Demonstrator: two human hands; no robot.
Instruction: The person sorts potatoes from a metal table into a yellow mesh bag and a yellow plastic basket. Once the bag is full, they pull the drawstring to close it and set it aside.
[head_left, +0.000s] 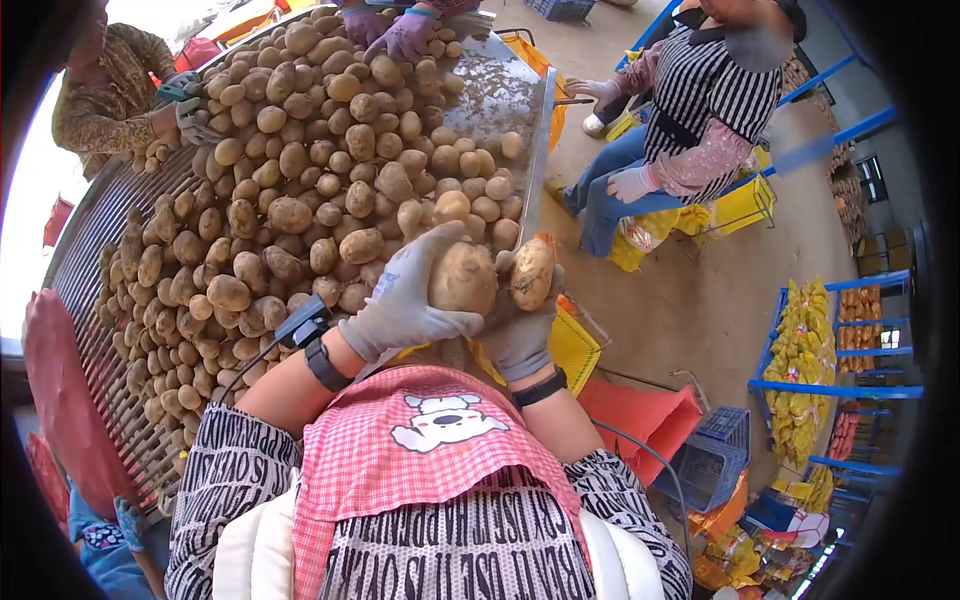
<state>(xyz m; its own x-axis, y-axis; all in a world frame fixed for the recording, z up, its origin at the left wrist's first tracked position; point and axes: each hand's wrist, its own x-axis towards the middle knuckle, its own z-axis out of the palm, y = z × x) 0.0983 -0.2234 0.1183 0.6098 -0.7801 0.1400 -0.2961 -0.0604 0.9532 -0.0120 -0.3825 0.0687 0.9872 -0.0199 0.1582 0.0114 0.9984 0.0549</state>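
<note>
Both my hands wear grey gloves and are held in front of my chest, at the near edge of the potato table. My left hand [415, 295] is wrapped round a large potato [464, 279]. Beside it, my right hand [520, 325] grips a smaller, longer potato [532, 273] with rough, peeling skin. The two potatoes are close together. Beyond and to the left lies a big heap of potatoes [290, 215], spread over a slatted metal table [85, 255].
Co-workers' gloved hands [400, 35] reach into the heap at the far side and far left. A person in a striped top [700, 110] stands at the right. Nearer are a yellow bag [571, 350], a red bag [640, 415], a blue crate [705, 465] and a rack of filled bags [803, 370].
</note>
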